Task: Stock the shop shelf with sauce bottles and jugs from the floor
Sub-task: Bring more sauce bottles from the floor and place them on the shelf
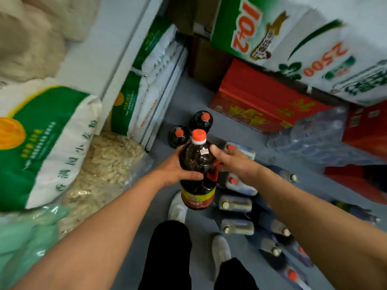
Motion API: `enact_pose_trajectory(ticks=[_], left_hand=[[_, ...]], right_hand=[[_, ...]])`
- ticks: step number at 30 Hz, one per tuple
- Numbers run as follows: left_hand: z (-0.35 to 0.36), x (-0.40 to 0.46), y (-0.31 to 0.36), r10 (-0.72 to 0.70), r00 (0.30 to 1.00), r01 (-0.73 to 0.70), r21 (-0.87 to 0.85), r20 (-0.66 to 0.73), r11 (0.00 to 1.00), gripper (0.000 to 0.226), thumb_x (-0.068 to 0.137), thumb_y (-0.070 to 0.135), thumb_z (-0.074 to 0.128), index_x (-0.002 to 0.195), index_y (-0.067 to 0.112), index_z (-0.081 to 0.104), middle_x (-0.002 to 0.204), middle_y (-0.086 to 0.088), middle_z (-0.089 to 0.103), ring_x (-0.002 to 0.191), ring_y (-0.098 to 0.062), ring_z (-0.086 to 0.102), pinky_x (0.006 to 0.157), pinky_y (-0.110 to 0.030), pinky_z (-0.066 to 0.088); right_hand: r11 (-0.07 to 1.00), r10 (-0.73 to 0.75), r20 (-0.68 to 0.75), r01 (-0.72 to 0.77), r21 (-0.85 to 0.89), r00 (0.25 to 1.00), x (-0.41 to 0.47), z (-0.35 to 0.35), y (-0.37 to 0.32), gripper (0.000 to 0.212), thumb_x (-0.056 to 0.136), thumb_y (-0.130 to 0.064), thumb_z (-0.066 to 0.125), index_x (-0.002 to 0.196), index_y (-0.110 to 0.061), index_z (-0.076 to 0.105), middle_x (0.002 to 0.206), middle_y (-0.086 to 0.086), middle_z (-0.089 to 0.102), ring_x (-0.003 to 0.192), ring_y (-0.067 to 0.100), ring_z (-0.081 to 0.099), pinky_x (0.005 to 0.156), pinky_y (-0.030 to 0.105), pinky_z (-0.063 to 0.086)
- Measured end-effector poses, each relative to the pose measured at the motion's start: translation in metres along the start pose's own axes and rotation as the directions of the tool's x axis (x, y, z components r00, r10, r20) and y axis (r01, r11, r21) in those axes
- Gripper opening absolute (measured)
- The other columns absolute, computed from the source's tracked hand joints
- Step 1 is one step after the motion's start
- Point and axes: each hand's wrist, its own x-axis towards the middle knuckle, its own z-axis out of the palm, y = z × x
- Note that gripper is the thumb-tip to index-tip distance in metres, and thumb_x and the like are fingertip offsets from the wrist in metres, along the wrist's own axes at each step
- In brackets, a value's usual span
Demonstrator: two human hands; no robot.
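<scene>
Both hands (173, 166) (234, 162) grip dark jug (198, 164) above floor (188, 95)

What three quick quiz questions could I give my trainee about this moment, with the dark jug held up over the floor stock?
1. True or false: only the left hand is on the dark sauce jug.
2. How many other dark, red-capped jugs stand on the floor just beyond the held one? A) none B) two C) five
3. Fill in: the held jug's cap is ____ in colour.

Key
1. False. The right hand is on it too, on the side with the red handle.
2. B. The second stands beside the first, near the flour sacks.
3. Orange-red.
</scene>
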Motion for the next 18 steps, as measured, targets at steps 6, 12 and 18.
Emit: enact_pose_trajectory(ticks=[6,12,18], left_hand=[[0.019,-0.074,0.045,0.093,0.967,-0.109,-0.056,-0.237,0.992,0.113,0.033,0.047,0.097,0.134,0.026,0.049,0.123,0.009,0.064,0.118,-0.012,0.059,0.106,-0.035,0.045],[0.054,-0.184,0.117,0.222,0.9,-0.241,-0.004,-0.376,0.97,0.091,0.048,0.031,0.098,0.129,0.027,0.057,0.117,0.009,0.069,0.112,-0.009,0.063,0.088,-0.022,0.047],[0.091,-0.33,0.174,0.279,0.746,-0.385,-0.049,-0.604,0.922,0.066,0.05,0.034,0.096,0.109,0.028,0.066,0.104,0.009,0.074,0.101,-0.01,0.069,0.089,-0.027,0.052]], right_hand=[[0.989,-0.137,0.0,0.136,-0.066,0.991,-0.078,-0.001,-0.042,0.099,0.058,-0.086,0.067,0.091,0.007,0.063,0.087,0.019,0.066,0.082,0.029,0.062,0.079,0.034,0.056],[0.908,-0.418,0.011,0.418,0.021,0.908,-0.197,0.002,-0.068,0.048,0.089,-0.046,0.061,0.097,0.0,0.07,0.095,0.017,0.074,0.083,0.021,0.069,0.079,0.03,0.058],[0.803,-0.596,0.135,0.586,0.107,0.792,-0.306,0.016,-0.076,0.045,0.083,-0.034,0.08,0.122,-0.018,0.064,0.121,0.005,0.072,0.114,0.023,0.067,0.104,0.046,0.05]])
